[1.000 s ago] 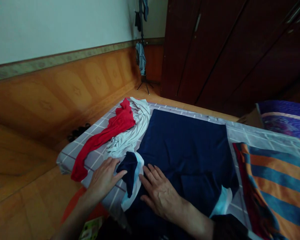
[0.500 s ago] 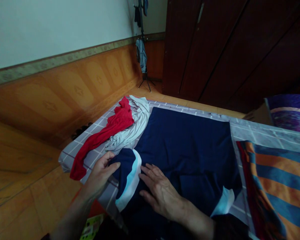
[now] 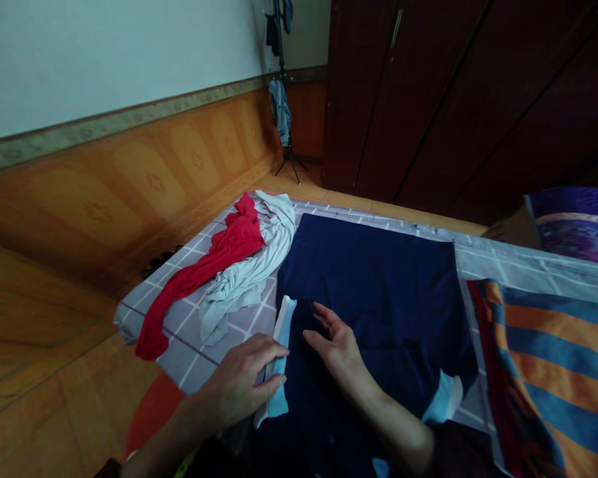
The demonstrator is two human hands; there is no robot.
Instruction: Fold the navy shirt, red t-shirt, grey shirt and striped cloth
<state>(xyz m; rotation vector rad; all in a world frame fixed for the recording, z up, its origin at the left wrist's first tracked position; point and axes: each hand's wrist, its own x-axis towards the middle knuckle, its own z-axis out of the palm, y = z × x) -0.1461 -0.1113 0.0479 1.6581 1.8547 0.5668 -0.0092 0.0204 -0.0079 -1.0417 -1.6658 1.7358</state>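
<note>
A navy blue garment (image 3: 373, 279) with white and light blue trim lies spread flat over the bed. Its left sleeve is folded inward, so the trimmed sleeve band (image 3: 280, 372) runs along the near left side. My left hand (image 3: 244, 375) rests at that band, thumb and fingers apart over the trim. At the inner end of the folded part is my right hand (image 3: 341, 352), its thumb spread from the fingers and the fingertips touching the navy cloth. Another trimmed band (image 3: 443, 397) shows at the lower right of the garment.
A red garment (image 3: 199, 269) and a crumpled pale grey one (image 3: 259, 265) lie on the checked bedsheet (image 3: 194, 365) at left. An orange and blue striped garment (image 3: 563, 358) lies at right. Beyond stand a coat rack (image 3: 282, 66) and a dark wardrobe (image 3: 403, 99). Below left is a red-orange object (image 3: 152, 408).
The left sleeve has been turned inward to the right over the garment. My right hand has moved up and right; my left hand has come down and right onto the band.
</note>
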